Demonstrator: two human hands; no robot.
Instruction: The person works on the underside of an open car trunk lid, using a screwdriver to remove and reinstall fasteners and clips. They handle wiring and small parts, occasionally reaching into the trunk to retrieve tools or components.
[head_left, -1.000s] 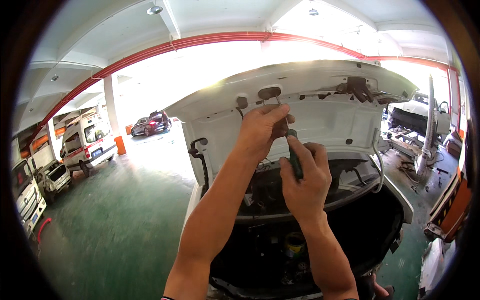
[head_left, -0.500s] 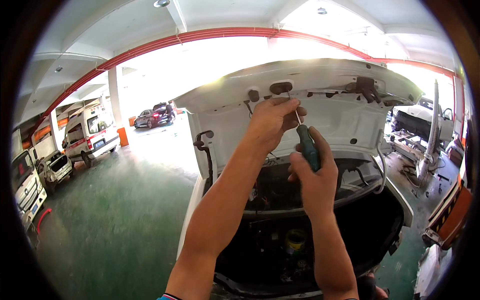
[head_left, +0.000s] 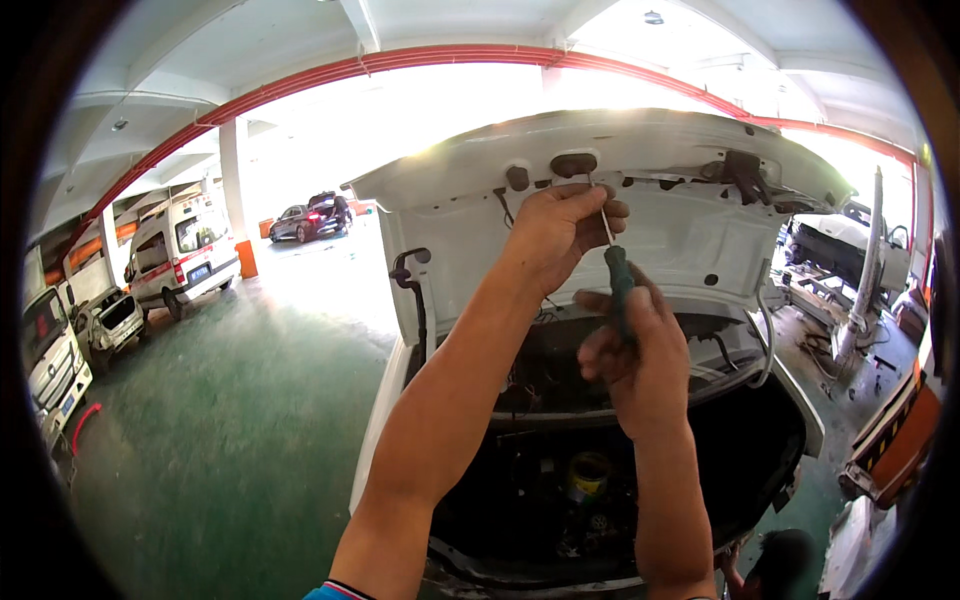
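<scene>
A white trunk lid (head_left: 655,245) stands raised in front of me, its underside facing me. My right hand (head_left: 645,355) grips the green handle of a screwdriver (head_left: 617,268), some fingers lifted loosely around it. Its thin metal shaft points up toward the lid's edge. My left hand (head_left: 560,228) is closed around the upper part of the shaft, thumb and fingers pinched near the tip. Just above lies a dark oval recess (head_left: 574,165) in the lid, with a round dark hole (head_left: 516,178) to its left. What the tip touches is too small to tell.
Below my arms the dark trunk (head_left: 740,440) holds a yellow-banded can (head_left: 588,475). A black hinge arm (head_left: 412,290) is at the lid's left. A person's dark-haired head (head_left: 785,562) is low at right. Parked vehicles, including a white van (head_left: 185,255), stand left.
My right hand has turned and shifted slightly right and down on the handle, its fingers spread more. The left hand keeps its hold on the shaft. A person's head has come into view at lower right.
</scene>
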